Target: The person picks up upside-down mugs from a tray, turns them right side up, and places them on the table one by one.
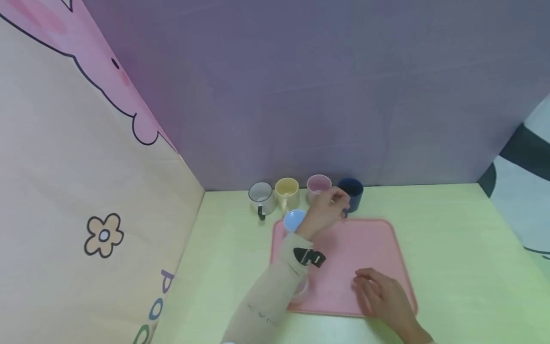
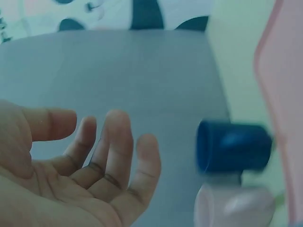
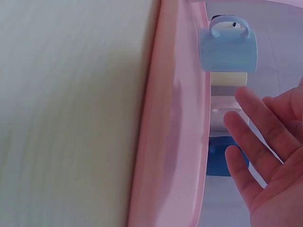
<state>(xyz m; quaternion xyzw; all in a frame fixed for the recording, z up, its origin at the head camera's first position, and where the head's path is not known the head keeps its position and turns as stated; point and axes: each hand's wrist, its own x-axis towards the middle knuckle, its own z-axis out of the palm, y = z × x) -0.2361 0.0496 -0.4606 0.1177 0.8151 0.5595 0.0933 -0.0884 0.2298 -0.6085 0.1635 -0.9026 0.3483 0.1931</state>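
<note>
My left hand [image 1: 325, 210] hovers by the pink mug [image 1: 318, 182] and the navy mug [image 1: 353, 192] at the back. In the left wrist view its fingers [image 2: 120, 142] are loosely bent, with nothing held, apart from the navy mug. My right hand [image 1: 384, 298] hangs over the front right of the pink tray [image 1: 356, 267], fingers spread and holding nothing in the right wrist view. On the tray's back left, a light blue mug [image 1: 294, 220] stands partly behind the left forearm. A pale mug [image 1: 302, 288] at the tray's front left is mostly hidden by the sleeve.
A white mug [image 1: 261, 197] with a black handle and a yellow mug [image 1: 287, 192] stand in the back row, left of the pink one. Behind them rises a grey-purple wall [image 1: 301, 105]. A printed panel [image 1: 142, 200] borders the pale green table [image 1: 223, 267] on the left.
</note>
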